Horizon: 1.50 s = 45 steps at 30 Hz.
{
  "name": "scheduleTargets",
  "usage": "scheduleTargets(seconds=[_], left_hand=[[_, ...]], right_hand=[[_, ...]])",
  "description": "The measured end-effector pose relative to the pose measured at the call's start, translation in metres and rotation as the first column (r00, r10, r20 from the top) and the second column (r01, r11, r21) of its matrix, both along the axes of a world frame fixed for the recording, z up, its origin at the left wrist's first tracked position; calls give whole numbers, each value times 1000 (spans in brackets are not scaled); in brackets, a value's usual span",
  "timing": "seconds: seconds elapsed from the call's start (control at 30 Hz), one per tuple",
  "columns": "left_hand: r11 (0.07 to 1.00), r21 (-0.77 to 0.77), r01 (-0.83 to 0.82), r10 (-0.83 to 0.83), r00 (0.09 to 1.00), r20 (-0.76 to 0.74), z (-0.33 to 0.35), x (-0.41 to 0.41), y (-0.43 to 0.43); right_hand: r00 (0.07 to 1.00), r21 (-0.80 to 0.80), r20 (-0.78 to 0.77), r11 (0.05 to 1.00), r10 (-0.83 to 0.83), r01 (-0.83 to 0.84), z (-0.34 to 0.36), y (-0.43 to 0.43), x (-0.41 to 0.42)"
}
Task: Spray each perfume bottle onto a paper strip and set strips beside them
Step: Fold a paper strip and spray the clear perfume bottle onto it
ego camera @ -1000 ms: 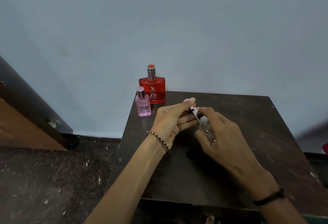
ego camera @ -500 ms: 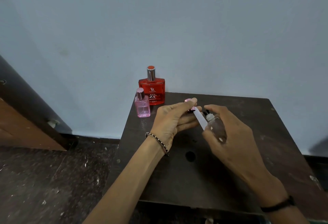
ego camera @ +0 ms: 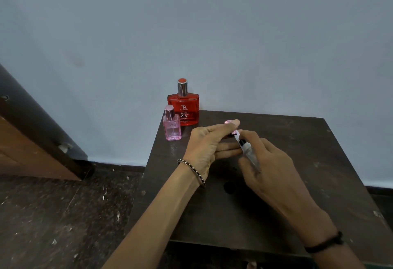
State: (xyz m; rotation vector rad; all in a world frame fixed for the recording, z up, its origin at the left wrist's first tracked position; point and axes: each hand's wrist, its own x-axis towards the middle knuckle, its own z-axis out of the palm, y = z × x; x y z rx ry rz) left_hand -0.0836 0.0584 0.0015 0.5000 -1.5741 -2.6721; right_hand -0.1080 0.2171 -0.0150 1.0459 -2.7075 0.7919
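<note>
My left hand (ego camera: 209,142) pinches a white paper strip (ego camera: 237,135) between thumb and fingers, together with a small pink piece (ego camera: 228,122) that is mostly hidden. My right hand (ego camera: 274,168) grips a small clear spray bottle (ego camera: 250,155), tilted, with its black nozzle right at the strip and the forefinger over the top. A red perfume bottle (ego camera: 184,112) with a silver cap stands at the table's far left corner against the wall. A smaller pink bottle (ego camera: 171,128) stands in front of it to the left.
The dark wooden table (ego camera: 308,162) has a round hole (ego camera: 229,186) near its middle, below my hands. A brown door (ego camera: 25,145) leans in at the left, above a speckled dark floor (ego camera: 63,215). The pale blue wall (ego camera: 212,34) closes off the back.
My right hand drew the clear bottle slightly right, away from the strip, then brought it back so the nozzle is against the strip. My left hand stayed in place.
</note>
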Motion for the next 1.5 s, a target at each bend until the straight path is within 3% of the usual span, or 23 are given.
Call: scheduleTargets(seconds=[0.47, 0.7, 0.9, 1.1, 1.5], left_hand=[[1000, -12, -13, 13, 1000, 16, -3, 0, 3], [998, -60, -30, 29, 999, -18, -3, -3, -4], [990, -143, -16, 12, 1000, -29, -3, -5, -3], [979, -202, -28, 17, 998, -55, -4, -6, -2], [988, -142, -57, 53, 998, -34, -3, -8, 4]], right_hand=[[1000, -115, 19, 993, -2, 4, 1, -1, -3], [945, -382, 300, 891, -132, 246, 10, 23, -4], [879, -490, 474, 814, -52, 313, 5, 32, -12], [847, -581, 529, 747, 44, 323, 7, 34, -15], [781, -489, 621, 813, 68, 318, 15, 25, -9]])
